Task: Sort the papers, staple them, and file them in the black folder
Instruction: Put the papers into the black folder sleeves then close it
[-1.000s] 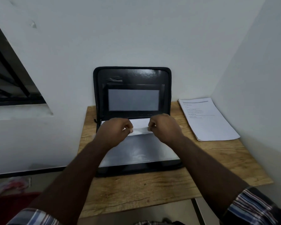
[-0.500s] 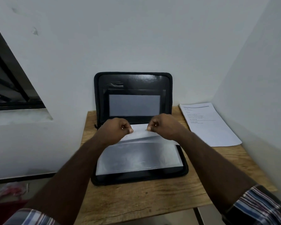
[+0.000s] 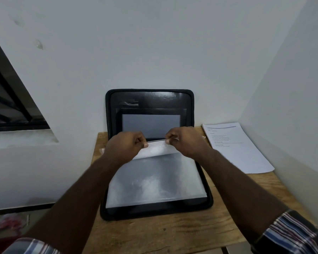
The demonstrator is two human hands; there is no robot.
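Behind hands (image 3: 155, 143), sleeve edge (image 3: 157, 146) half-hidden.

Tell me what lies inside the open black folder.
Inside the black folder, clear plastic sleeves lie flat, and both hands pinch the top sleeve's far edge. Whether any paper sits inside them cannot be seen.

Both forearms are bare from the wrist up to near the elbow. The left hand (image 3: 126, 145) and the right hand (image 3: 185, 141) wear no rings, no watch and no gloves. The rolled-up sleeves (image 3: 290, 233) are of checked cloth with dark blue, white and dark red stripes.
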